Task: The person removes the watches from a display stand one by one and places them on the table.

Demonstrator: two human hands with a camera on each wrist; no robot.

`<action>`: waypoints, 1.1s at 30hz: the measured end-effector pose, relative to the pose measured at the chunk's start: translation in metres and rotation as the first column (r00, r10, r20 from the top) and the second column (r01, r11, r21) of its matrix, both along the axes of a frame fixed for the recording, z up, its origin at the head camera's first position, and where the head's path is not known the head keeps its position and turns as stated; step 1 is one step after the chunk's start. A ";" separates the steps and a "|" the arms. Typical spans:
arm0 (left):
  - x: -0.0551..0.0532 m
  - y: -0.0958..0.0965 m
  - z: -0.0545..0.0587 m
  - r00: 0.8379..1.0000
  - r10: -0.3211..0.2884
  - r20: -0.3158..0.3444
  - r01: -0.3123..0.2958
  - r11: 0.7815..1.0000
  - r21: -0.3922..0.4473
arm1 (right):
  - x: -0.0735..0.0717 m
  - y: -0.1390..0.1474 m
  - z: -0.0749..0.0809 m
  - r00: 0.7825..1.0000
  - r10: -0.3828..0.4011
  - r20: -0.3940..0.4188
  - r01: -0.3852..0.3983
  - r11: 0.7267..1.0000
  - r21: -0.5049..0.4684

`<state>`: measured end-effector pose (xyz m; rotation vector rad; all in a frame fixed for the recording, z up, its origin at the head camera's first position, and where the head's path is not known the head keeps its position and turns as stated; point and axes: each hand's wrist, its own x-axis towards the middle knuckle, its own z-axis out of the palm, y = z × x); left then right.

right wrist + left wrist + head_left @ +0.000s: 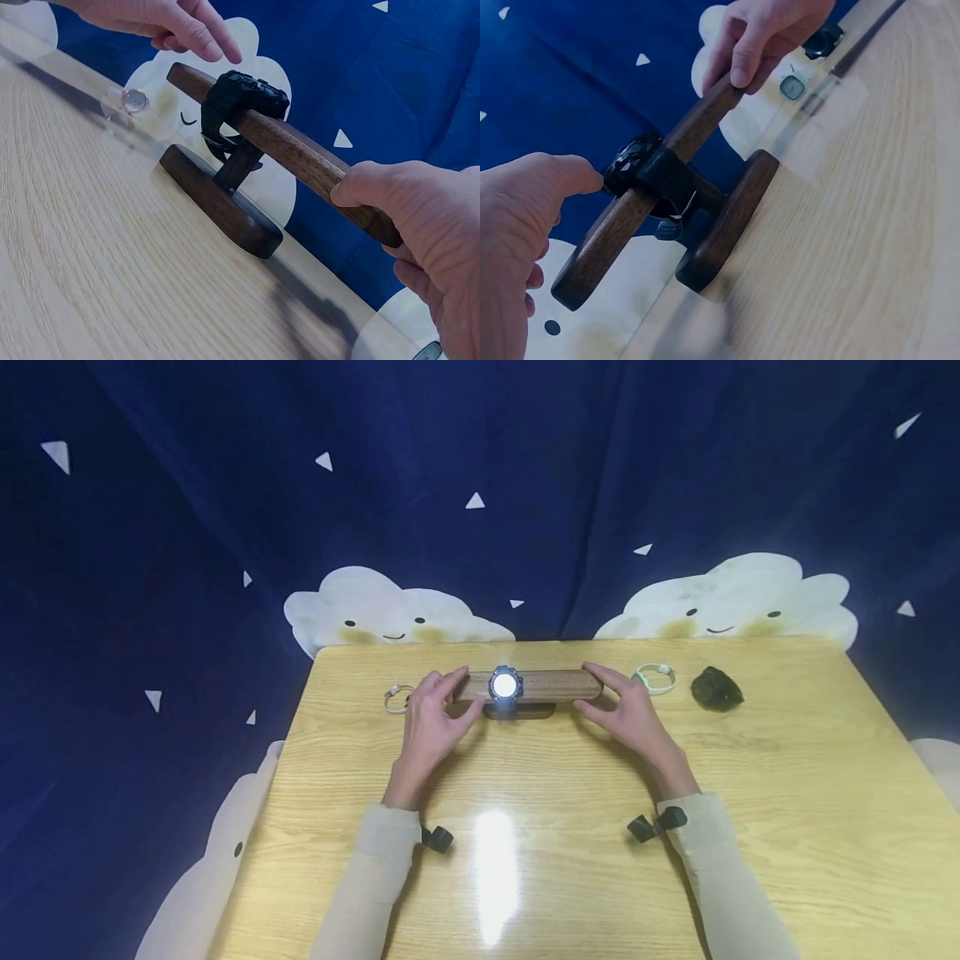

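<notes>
A dark wooden T-shaped watch stand stands upright on the table. Around its crossbar, left of the middle, is strapped a black wristwatch with a bright, glaring face. My right hand pinches the crossbar's right end, the thumb on the near side in the right wrist view. Beside the watch, my left hand hovers around the bar's left part with fingers extended. In the left wrist view, one fingertip is at the watch's edge; whether it touches, I cannot tell.
Left of the stand, a small light-strapped watch sits partly behind the left hand. To the right are a pale watch and a black crumpled-looking lump. A blue curtain hangs behind the wooden table.
</notes>
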<state>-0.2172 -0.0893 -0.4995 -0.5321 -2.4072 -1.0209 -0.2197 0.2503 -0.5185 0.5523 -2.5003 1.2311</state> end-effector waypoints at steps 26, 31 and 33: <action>0.003 0.013 -0.006 0.998 0.057 0.035 -0.052 0.991 -0.123 | 0.000 -0.003 0.002 1.000 0.000 0.015 0.000 1.000 0.000; 0.004 0.018 -0.006 0.998 0.061 0.007 -0.059 0.987 -0.146 | 0.000 -0.002 0.002 1.000 -0.008 0.024 0.008 1.000 0.006; 0.005 0.020 -0.006 0.998 0.057 -0.003 -0.057 0.986 -0.158 | 0.001 -0.002 0.002 1.000 -0.009 0.025 0.009 1.000 0.005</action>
